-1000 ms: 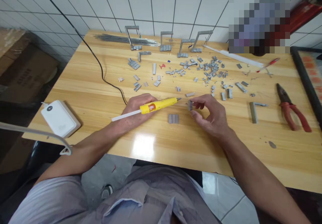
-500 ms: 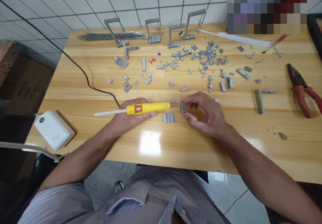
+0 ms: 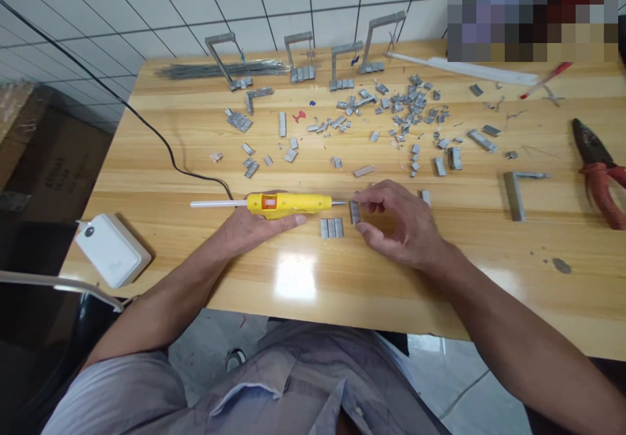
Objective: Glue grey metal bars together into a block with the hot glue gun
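Observation:
My left hand (image 3: 259, 226) is wrapped round a yellow glue gun (image 3: 293, 204) with a white glue stick (image 3: 218, 204) poking out of its back end. The gun's metal nozzle points right, close to a small grey block (image 3: 355, 212). That block is pinched between the thumb and fingers of my right hand (image 3: 403, 226). On the wood just below the nozzle lies a short row of grey pieces (image 3: 332, 228), a little left of the held block and apart from it.
Grey frames (image 3: 303, 73) stand along the table's back edge beside thin rods (image 3: 220, 70). Scattered grey pieces (image 3: 415, 99) cover the middle. Red-handled pliers (image 3: 599, 174) lie right, near an L-shaped piece (image 3: 514, 197). A white box (image 3: 113, 250) and black cable (image 3: 171, 154) are left.
The glue gun has tilted slightly, its glue stick end rising until it is nearly level. The view has shifted a little; my right hand still pinches the block.

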Demonstrator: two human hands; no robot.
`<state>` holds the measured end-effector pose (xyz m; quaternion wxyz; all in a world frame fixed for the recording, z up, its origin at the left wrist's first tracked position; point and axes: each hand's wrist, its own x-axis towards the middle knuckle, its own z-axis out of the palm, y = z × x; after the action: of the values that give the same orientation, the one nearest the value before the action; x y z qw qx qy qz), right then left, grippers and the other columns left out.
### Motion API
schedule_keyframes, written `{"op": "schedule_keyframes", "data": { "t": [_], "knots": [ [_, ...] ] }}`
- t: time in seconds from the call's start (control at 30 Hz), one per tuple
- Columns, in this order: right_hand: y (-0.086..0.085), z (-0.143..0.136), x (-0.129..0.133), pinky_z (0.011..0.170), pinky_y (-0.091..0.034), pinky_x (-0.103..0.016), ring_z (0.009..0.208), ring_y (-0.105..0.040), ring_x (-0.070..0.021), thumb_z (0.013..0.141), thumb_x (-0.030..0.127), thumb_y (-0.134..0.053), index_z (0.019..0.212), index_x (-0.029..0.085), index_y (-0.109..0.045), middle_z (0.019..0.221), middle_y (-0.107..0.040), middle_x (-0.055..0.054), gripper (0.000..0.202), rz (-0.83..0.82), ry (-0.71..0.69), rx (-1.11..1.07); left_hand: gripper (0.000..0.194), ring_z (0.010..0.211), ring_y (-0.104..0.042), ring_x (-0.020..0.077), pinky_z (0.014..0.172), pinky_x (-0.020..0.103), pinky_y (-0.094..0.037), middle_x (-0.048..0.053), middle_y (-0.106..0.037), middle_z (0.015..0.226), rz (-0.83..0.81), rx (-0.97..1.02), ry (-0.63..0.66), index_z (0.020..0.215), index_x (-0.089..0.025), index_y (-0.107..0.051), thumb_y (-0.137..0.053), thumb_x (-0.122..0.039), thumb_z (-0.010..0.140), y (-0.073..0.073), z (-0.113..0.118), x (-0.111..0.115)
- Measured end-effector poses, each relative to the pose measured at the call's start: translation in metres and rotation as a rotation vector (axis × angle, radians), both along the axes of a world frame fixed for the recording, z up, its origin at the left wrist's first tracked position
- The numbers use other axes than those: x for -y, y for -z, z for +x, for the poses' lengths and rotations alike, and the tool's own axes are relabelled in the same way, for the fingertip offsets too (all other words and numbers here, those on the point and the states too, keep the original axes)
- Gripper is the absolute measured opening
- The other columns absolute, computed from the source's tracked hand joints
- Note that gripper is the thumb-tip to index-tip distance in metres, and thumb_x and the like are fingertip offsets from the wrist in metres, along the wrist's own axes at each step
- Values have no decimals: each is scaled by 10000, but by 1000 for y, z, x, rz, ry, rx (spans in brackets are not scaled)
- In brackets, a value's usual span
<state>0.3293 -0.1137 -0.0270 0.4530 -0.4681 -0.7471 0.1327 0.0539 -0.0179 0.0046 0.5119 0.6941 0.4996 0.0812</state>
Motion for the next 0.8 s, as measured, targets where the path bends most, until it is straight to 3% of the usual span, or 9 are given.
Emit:
{"op": "schedule_keyframes", "data": {
  "t": [0.4, 0.8],
  "knots": [
    [0, -2, -1, 707, -577, -339, 771, -657, -190, 878, 202, -726, 1172, 214, -662, 925, -700, -54, 301, 14, -42, -15, 564, 1111, -754, 331, 957, 444, -612, 72, -801, 1235, -20, 13, 47, 1160, -237, -781, -809, -654, 782, 5, -3, -3],
    [1, -2, 0, 706, -576, -344, 775, -663, -197, 885, 216, -718, 1176, 224, -660, 918, -698, -48, 297, -2, -46, -16, 531, 1067, -761, 317, 954, 452, -624, 69, -808, 1190, 19, 36, 67, 1151, -242, -788, -799, -644, 804, 9, -3, -2]
  ]
}}
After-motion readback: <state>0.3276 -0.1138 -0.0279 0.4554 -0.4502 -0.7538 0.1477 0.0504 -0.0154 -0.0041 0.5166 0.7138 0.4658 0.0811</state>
